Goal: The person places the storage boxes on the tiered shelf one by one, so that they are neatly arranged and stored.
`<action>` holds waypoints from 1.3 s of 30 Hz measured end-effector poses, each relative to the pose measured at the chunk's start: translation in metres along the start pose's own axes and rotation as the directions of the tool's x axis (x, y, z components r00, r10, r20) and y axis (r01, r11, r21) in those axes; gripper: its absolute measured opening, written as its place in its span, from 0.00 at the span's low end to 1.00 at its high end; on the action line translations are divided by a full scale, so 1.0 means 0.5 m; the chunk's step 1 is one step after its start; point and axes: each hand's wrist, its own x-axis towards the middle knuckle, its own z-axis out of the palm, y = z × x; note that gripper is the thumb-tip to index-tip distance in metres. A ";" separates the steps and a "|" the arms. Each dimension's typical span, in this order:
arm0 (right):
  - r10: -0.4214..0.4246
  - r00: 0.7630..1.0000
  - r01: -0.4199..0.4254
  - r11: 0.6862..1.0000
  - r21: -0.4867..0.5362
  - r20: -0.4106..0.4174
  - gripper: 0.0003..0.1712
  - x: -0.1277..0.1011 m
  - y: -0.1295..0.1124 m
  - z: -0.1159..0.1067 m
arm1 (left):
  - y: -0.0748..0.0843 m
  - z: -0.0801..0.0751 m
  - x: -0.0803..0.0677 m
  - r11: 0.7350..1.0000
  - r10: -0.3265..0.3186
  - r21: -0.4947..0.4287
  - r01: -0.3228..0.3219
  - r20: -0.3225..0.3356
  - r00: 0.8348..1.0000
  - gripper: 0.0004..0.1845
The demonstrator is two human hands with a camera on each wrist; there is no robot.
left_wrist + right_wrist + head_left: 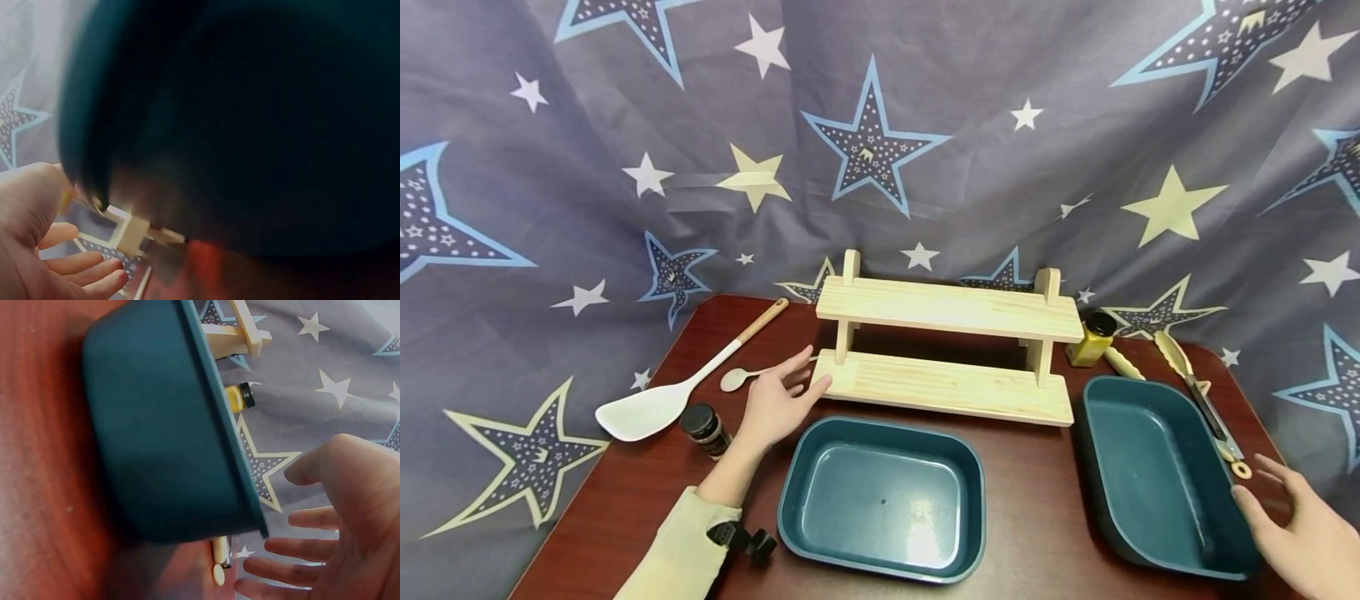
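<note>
Starry blue-grey cloth [970, 125] hangs behind the dark red table [1037, 517], and on the table stand a wooden two-step shelf [947, 342] and two deep blue-green tubs, the middle tub [883, 500] in front of the shelf and the right tub [1157, 475] beside it. My left hand [775, 404] has its fingers spread, holding nothing, its fingertips at the shelf's low step, while my right hand [1303, 521] is spread too, just beside the right tub, maybe to grab it. Small things lie around, easy to reach: a white spatula [655, 404], a dark jar [703, 427], a little spoon [737, 377], a yellow jar [1093, 337] and tongs [1198, 400].
</note>
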 end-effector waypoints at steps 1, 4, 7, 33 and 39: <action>0.023 1.000 -0.023 1.000 -0.001 0.011 0.40 -0.002 0.004 0.002 | -0.004 0.001 0.001 1.000 -0.011 -0.006 0.011 0.005 1.000 0.37; 0.065 0.997 -0.065 0.998 0.005 0.044 0.39 -0.005 0.012 0.004 | -0.013 0.004 0.004 0.999 -0.035 -0.025 0.036 0.015 0.999 0.37; 0.072 0.994 -0.075 0.997 0.033 0.088 0.35 -0.008 0.017 0.004 | -0.020 0.009 0.007 0.998 -0.052 -0.045 0.052 0.019 0.998 0.36; 0.120 0.953 -0.161 0.979 0.129 0.279 0.36 -0.020 0.055 0.030 | -0.052 0.026 0.013 0.996 -0.090 0.005 0.090 0.044 0.995 0.35; 0.105 0.969 -0.137 0.982 0.133 0.222 0.39 -0.022 0.060 0.037 | -0.053 0.028 0.014 0.995 -0.095 0.014 0.095 0.044 0.994 0.34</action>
